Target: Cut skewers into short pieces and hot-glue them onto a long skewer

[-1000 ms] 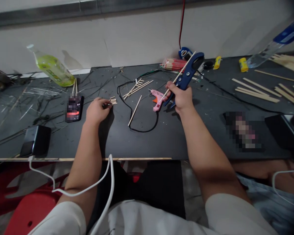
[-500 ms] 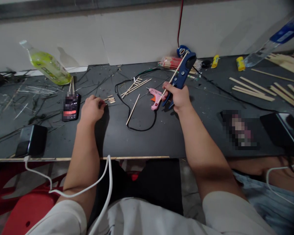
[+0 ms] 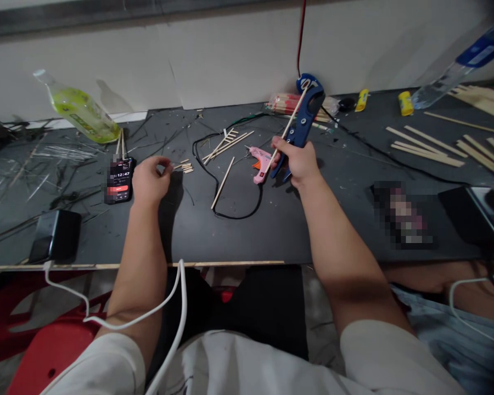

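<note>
Right hand (image 3: pixel 307 164) is clenched round a blue hand tool (image 3: pixel 305 122), with a pale stick (image 3: pixel 290 122) in the same grip. Both sit over the bench (image 3: pixel 214 241), right of centre, towards its back edge. Left hand (image 3: pixel 150 178): fingers loosely curled beside the short stick pieces (image 3: pixel 187 168), can't tell if they pinch anything. I'd hold the stick firm, lower end clear of the pink glue gun (image 3: pixel 262 162). Stick looks slim, straight, bare wood; tool's dark blue, silvery rivets.

Two bottles (image 3: pixel 86 116), one glue gun (image 3: pixel 262 158), one cutter (image 3: pixel 303 119), two yellow cylinders (image 3: pixel 405 104)
</note>
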Demonstrator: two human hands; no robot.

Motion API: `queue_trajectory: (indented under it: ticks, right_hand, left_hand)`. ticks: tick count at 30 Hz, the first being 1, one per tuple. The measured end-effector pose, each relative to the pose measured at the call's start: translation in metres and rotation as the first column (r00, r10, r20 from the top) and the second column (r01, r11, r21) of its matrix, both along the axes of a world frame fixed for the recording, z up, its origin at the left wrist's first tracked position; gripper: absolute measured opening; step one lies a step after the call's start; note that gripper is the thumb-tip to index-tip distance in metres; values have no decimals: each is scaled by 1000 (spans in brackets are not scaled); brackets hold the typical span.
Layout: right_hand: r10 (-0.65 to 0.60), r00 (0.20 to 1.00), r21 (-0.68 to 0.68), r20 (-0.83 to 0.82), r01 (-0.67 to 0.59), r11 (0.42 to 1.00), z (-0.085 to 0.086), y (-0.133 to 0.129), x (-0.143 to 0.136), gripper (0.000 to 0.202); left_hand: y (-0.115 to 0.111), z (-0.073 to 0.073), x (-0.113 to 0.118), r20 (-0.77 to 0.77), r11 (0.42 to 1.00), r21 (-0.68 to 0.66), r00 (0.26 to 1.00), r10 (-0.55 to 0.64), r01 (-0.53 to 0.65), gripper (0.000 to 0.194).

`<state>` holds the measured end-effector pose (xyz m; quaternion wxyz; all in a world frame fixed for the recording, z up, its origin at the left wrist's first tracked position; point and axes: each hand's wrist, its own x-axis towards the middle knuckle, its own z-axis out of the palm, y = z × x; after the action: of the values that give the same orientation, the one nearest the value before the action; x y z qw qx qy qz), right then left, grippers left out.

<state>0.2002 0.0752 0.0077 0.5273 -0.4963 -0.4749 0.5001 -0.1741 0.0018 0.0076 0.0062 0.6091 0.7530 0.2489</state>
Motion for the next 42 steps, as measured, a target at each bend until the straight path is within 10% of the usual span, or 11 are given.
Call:
queue_trajectory:
  ticks: [4, 9, 12, 26, 42]
  right_hand:
    - [59, 995, -11, -83, -60, 998, 2, -3, -1, 34]
    - [189, 970, 8, -151, -190, 982, 9, -10, -4, 40]
    - [208, 970, 39, -127, -204, 978, 10, -13, -7, 41]
    - [139, 990, 162, -3, -137, 977, 1, -14, -18, 37]
    - [62, 997, 157, 42, -68, 985, -1, -15, -22, 36]
  left_hand:
    - [10, 6, 33, 370, 967, 254, 927, -65, -33, 35]
    - [20, 18, 122, 921, 934, 185, 277, -273, 306, 23]
    - [17, 19, 161, 980, 886, 82, 123, -155, 456, 20]
    - [0, 3, 183, 994, 808, -20, -75, 80, 589, 25]
    - [-2, 1, 184, 999, 813, 20, -40, 3, 581, 25]
